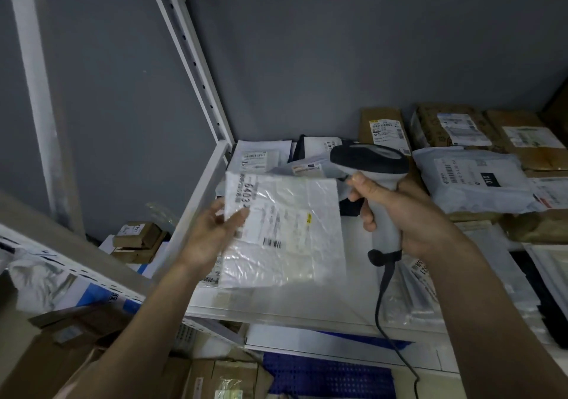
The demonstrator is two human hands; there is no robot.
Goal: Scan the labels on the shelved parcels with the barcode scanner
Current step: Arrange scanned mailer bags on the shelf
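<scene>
My left hand (212,232) holds a flat white plastic parcel (285,232) by its left edge, thumb on top, lifted above the white shelf (353,288). Its label with a barcode faces up. My right hand (408,214) grips the handle of a grey and black barcode scanner (372,162). The scanner's head sits just past the parcel's upper right corner, pointing left over it. A black cable (384,306) hangs from the handle. More labelled parcels lie on the shelf behind: white mailers (261,156), a grey mailer (473,180) and brown boxes (384,131).
A white slotted upright (190,60) rises at the shelf's left corner against a grey wall. Small brown boxes (138,239) sit on a lower level at left. Clear bags (421,291) lie on the shelf at right. Cartons (221,377) and a blue perforated panel (325,377) sit below.
</scene>
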